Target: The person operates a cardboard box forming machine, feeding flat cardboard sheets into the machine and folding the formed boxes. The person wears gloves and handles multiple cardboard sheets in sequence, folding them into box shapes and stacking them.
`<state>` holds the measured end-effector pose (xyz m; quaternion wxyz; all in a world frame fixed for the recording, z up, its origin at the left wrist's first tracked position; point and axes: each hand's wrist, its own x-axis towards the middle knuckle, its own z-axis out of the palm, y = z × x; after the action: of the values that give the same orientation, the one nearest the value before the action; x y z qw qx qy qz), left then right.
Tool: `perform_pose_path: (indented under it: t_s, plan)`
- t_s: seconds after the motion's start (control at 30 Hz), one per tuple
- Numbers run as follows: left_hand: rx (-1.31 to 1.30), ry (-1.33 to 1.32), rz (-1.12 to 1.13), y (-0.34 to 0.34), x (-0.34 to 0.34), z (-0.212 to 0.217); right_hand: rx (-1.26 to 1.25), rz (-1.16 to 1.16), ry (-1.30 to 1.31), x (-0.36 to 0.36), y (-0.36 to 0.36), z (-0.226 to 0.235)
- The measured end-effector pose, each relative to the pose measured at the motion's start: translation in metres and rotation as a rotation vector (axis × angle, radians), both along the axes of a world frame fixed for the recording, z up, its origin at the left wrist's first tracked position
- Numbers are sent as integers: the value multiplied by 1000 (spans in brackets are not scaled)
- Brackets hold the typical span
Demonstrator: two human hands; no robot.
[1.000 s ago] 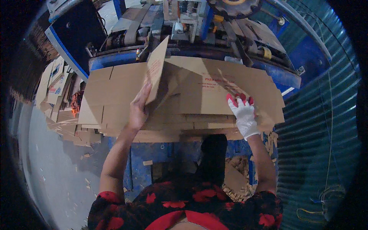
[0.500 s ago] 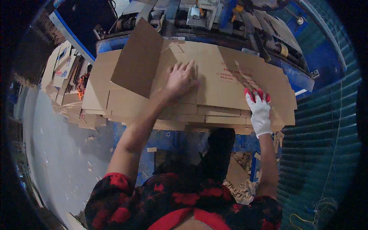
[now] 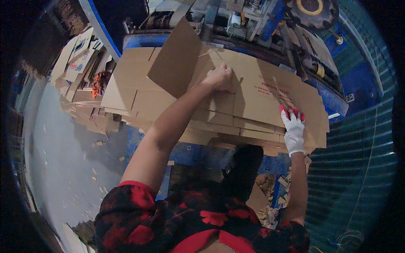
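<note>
The top cardboard sheet (image 3: 253, 95) lies flat on a stack of flattened box blanks (image 3: 219, 126), which rests on the blue counter (image 3: 198, 154) right in front of you. One flap (image 3: 177, 59) of that sheet stands up, tilted toward the upper left, its crease running down toward the middle of the sheet. Your left hand (image 3: 219, 77), bare, presses down on the sheet just right of the raised flap, fingers curled loosely with the knuckles up; it grips nothing that you can see, only bears on the board. Your right hand (image 3: 292, 126), in a white glove with red fingertips, lies open and flat on the near right part of the sheet, close to the stack's front edge, well apart from the left hand. Red print marks the sheet between the two hands. Beyond the stack stands a blue machine (image 3: 270, 21) with grey metal parts and a round yellow-centred wheel at the upper right. To your left more cardboard sheets (image 3: 80, 55) are piled and leaning, and small cardboard scraps (image 3: 97, 168) are scattered over the pale floor (image 3: 59, 160) below them. More offcuts (image 3: 270, 189) lie near your feet under the counter's edge.
</note>
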<state>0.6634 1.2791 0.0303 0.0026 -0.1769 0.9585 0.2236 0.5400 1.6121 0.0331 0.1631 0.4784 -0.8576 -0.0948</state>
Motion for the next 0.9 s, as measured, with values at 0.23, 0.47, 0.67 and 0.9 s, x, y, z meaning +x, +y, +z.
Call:
perform_pose_path:
  t_s: [0.23, 0.47, 0.67, 0.9]
  plan:
    - [-37, 49, -71, 13, -6, -15, -1, -25, -94, -4, 1, -7]
    - [-168, 595, -358, 29, 70, -18, -164, 19, -118, -4, 2, -17]
    - [464, -150, -322, 47, 259, -4, -156, 29, -83, -6, 5, -20]
    - [699, 225, 671, 29, 348, -44, -249, 68, -94, -17, 13, -34]
